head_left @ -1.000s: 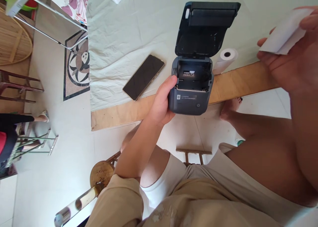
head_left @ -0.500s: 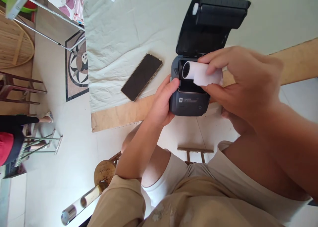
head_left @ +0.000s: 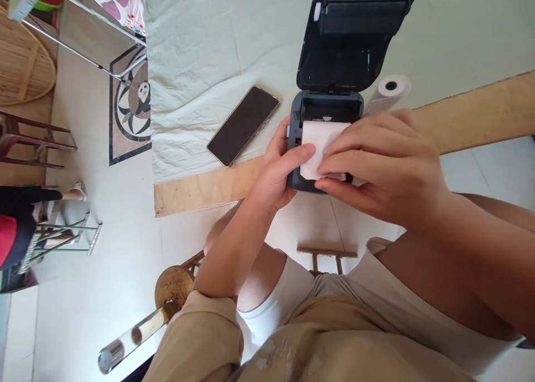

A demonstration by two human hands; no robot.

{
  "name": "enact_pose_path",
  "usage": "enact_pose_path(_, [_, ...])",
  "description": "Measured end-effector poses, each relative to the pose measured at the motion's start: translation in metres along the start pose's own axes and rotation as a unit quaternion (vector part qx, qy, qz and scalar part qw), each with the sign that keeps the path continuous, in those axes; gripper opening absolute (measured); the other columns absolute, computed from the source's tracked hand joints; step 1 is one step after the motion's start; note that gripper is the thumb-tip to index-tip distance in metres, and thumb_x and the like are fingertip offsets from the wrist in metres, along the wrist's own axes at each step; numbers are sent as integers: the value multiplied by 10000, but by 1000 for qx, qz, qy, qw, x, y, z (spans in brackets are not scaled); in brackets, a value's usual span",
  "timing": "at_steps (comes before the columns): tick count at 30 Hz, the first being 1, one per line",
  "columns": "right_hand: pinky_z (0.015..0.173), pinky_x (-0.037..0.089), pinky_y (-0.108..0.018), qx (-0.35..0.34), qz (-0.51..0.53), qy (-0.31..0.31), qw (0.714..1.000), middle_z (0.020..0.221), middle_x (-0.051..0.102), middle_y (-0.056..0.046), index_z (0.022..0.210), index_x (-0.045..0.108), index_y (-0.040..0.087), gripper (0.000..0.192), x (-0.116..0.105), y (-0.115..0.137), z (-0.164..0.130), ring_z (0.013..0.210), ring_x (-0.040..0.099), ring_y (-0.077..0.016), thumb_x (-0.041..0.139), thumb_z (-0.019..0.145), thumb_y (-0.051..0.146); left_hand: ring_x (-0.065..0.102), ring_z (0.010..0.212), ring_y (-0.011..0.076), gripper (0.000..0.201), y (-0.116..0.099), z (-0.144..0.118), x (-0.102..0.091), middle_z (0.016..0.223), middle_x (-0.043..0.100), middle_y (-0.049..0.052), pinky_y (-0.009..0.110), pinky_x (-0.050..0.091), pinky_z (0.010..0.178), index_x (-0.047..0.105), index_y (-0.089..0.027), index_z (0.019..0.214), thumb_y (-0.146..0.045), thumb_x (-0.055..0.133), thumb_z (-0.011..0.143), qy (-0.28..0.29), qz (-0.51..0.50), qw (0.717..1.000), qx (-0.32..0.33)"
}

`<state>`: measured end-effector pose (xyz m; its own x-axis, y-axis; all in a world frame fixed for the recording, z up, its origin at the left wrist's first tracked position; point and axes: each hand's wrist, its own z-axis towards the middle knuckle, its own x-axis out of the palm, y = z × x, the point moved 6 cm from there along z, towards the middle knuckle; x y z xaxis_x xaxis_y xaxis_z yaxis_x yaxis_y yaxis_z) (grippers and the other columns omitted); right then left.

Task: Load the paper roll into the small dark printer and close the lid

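A dark portable thermal printer [head_left: 296,107] sits at the table's near edge, its lid [head_left: 343,53] raised. My left hand [head_left: 278,173] grips the printer's left side, the thumb resting on white paper [head_left: 313,136]. This paper lies over the printer's compartment and front face. My right hand [head_left: 380,164] has its fingers closed on the paper's right part. Those fingers hide the right side of the printer, and how much of the paper is rolled I cannot tell. Just behind the right hand, a white paper roll [head_left: 395,86] with a dark core rests on the cloth.
A smartphone [head_left: 243,126] lies left of the printer on the pale cloth [head_left: 188,92]. The table's wooden edge [head_left: 200,189] runs along the front. On the left stand a wooden stool [head_left: 173,287], a clear cylinder [head_left: 134,337] and a seated person [head_left: 16,226].
The paper has gone from a roll held over the compartment to a sheet lying across the printer's front. My right hand has moved down and left, uncovering the other roll behind it.
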<state>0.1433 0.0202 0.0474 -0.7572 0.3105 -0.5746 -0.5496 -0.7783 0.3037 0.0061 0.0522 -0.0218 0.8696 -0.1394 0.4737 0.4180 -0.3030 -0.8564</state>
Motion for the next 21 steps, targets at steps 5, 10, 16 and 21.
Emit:
enact_pose_path(5, [744,548,-354,124,71,-45,989,1179,704,-48,1052,692,276,170,-22,-27,2,1087,674,-199,612,907,235,732,1122,308,519,2,0,-5,1021,726,11,411,632,899,635,-299,1189,-369,862,727,-21,30,999,-5])
enact_pose_path(10, [618,546,-195,189,136,-66,970,1496,495,35,1447,502,523,513,-30,-63,-4,1509,453,-265,582,964,372,735,1117,307,519,2,1,-2,1047,728,16,397,631,885,632,-290,1185,-359,867,727,4,34,999,-4])
enact_pose_path(16, [501,509,-211,280,217,-156,922,1226,651,-7,1156,713,313,253,-30,-64,-5,902,712,-112,560,957,289,729,1129,307,548,2,1,-4,1009,729,7,368,614,852,638,-317,1200,-362,875,709,-9,40,999,-3])
enact_pose_path(21, [458,434,-165,322,184,8,929,1363,639,-12,1201,667,257,319,-13,-55,-7,611,591,4,635,888,200,745,1062,256,530,0,0,-1,1074,736,-4,331,608,818,625,-329,1230,-406,863,763,25,31,999,17])
